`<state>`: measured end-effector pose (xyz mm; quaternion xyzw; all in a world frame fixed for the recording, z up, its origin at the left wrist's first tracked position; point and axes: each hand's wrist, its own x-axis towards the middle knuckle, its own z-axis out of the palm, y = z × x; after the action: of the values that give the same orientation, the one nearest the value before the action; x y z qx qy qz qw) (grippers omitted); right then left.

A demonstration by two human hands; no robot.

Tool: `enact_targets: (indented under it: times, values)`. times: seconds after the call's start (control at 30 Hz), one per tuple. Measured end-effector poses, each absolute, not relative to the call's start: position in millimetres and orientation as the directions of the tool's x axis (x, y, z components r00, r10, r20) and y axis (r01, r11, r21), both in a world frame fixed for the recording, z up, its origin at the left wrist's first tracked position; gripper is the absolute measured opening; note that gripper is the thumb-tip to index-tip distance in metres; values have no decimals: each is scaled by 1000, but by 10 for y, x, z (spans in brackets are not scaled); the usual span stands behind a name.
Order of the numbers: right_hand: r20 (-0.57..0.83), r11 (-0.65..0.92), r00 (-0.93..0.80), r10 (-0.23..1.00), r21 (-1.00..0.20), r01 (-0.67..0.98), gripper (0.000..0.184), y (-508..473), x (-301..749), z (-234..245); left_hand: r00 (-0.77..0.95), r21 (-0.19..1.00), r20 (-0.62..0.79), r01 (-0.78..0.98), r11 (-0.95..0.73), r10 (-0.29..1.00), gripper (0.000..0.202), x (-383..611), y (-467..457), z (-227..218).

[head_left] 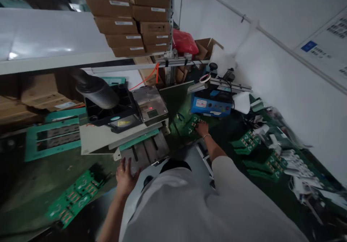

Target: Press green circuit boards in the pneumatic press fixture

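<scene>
My left hand point(125, 177) lies with its fingers spread against the front edge of a grey slotted fixture plate point(146, 151), holding nothing. My right hand point(202, 128) is stretched far out over the green mat and rests on a green circuit board point(191, 124) in front of a blue control box point(211, 105). Its fingers curl down on the board; whether they grip it is unclear. A green panel of circuit boards point(74, 195) lies left of my left hand. My grey shirt fills the lower middle of the view.
A machine point(119, 115) with a ribbed black hose point(94, 88) and a red light stands behind the fixture. A teal frame point(52, 135) lies at left. More green boards point(248, 140) and white parts point(296, 164) lie at right along the white wall. Stacked cardboard boxes point(130, 21) sit on a shelf.
</scene>
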<state>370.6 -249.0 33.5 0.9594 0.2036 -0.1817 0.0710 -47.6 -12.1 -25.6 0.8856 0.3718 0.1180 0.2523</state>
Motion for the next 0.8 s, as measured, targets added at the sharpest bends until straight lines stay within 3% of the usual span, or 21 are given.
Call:
enact_targets:
  times: [0.2,0.33,0.63,0.8]
  values:
    - [-432,-852,785,445,65,519,31,-2525,3835,273,697,409,-50,668,-622,716,65,-366,-62,-208]
    - [-371,-841,796,478,69,537,28,-2653,3850,200,737,347,-108,656,-670,667,65,-254,45,-155]
    - [-185,-804,797,575,49,592,39,-2810,3550,317,862,336,-353,480,-810,364,88,51,37,-122]
    - [-140,-804,796,589,0,595,42,-2878,3098,434,879,279,-384,402,-872,282,100,161,-53,-109]
